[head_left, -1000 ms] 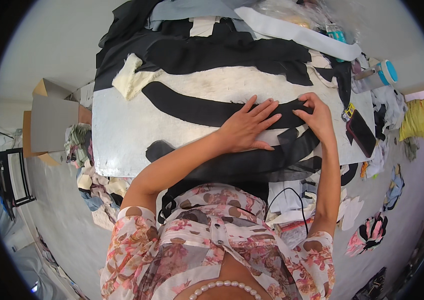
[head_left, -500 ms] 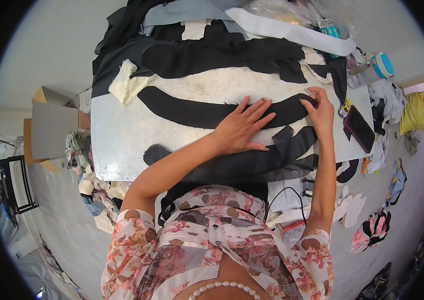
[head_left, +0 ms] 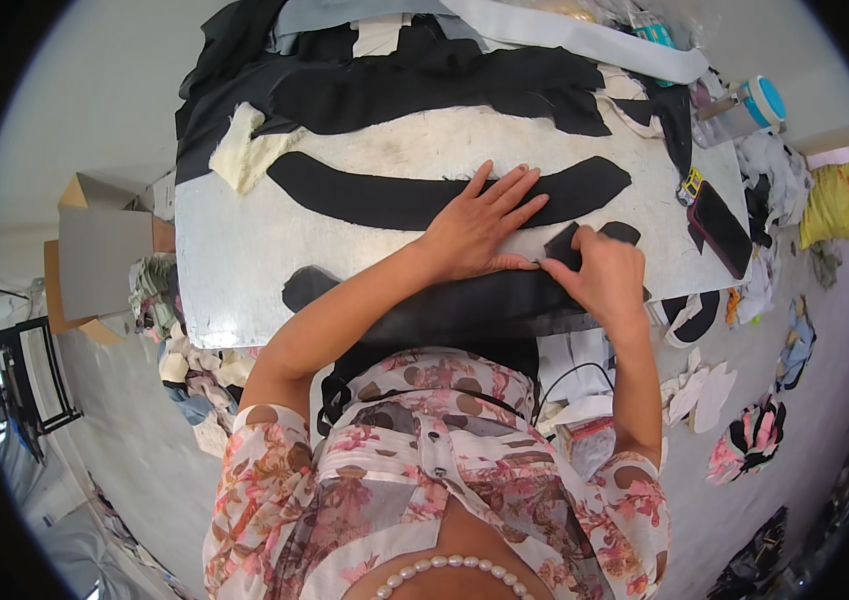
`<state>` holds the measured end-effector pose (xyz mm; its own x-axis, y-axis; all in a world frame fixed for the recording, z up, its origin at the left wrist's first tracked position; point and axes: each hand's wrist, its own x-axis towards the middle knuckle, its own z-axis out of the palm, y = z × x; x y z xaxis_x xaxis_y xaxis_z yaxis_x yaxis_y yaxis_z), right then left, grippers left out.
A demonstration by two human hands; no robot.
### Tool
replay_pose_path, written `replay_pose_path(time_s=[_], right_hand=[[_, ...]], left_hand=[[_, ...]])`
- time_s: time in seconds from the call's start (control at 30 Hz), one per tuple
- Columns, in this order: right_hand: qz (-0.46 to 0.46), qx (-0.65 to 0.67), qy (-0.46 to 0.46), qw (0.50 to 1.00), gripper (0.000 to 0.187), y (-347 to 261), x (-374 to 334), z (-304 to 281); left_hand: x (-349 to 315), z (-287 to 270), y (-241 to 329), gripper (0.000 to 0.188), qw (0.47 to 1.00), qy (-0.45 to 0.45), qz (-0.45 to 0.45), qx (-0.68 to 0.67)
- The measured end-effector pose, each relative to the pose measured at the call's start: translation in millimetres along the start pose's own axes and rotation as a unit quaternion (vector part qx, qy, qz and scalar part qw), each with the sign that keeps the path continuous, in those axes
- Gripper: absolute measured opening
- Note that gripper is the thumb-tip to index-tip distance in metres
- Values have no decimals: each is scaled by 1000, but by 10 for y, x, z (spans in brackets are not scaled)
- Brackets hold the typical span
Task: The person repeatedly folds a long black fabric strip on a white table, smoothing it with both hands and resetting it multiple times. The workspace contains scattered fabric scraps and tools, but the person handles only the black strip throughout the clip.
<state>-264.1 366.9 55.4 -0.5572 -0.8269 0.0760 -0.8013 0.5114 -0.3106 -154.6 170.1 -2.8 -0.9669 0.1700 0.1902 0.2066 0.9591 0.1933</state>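
A long curved black fabric strip [head_left: 375,200] lies on the pale tabletop. My left hand [head_left: 480,230] rests flat on its middle with fingers spread, its thumb reaching toward the near edge. Closer to me is a second curved black piece with sheer black fabric [head_left: 465,300], partly covered by my left forearm. My right hand [head_left: 607,272] is closed over the right part of this nearer piece. Its thumb and forefinger are at a small folded flap of sheer black fabric [head_left: 562,246], beside the left thumb. The exact pinch is partly hidden by the fingers.
Black cloth [head_left: 435,90] spreads along the table's far side, with a cream scrap [head_left: 243,150] at its left. A phone [head_left: 719,230] and a small yellow item [head_left: 690,187] lie on the right. A cardboard box [head_left: 110,250] stands left of the table; fabric scraps litter the floor.
My right hand has let go of the far strip's right end and moved toward me to the nearer sheer piece. My left hand stays flat on the strip. The view has shifted slightly.
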Motion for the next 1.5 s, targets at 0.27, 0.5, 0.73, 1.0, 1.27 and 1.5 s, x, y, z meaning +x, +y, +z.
replay_pose_path(time_s=[0.27,0.5,0.73,1.0,1.27,1.5], right_hand=[[210,100,107,967,14,332,-487,264],[292,92,130,943,21,615,-689,200],[240,-6,251,938,20,424,-613,31],[-129,364,-6,922,17,-1472,-114,390],[-269,201,-57,940,13,-1906,231,1065],[-289,217,-30,932,3,-1838,280,1008]], left_hand=[[-9,43,0,87,999,20,3,27],[-8,51,7,82,999,43,5,0],[-456,-378,14,66,981,145,-94,-85],[-2051,-652,-143,33,834,368,-388,-135],[-2345,-443,227,38,854,254,-445,-94],[-2212,-364,287,54,867,184,-464,11]])
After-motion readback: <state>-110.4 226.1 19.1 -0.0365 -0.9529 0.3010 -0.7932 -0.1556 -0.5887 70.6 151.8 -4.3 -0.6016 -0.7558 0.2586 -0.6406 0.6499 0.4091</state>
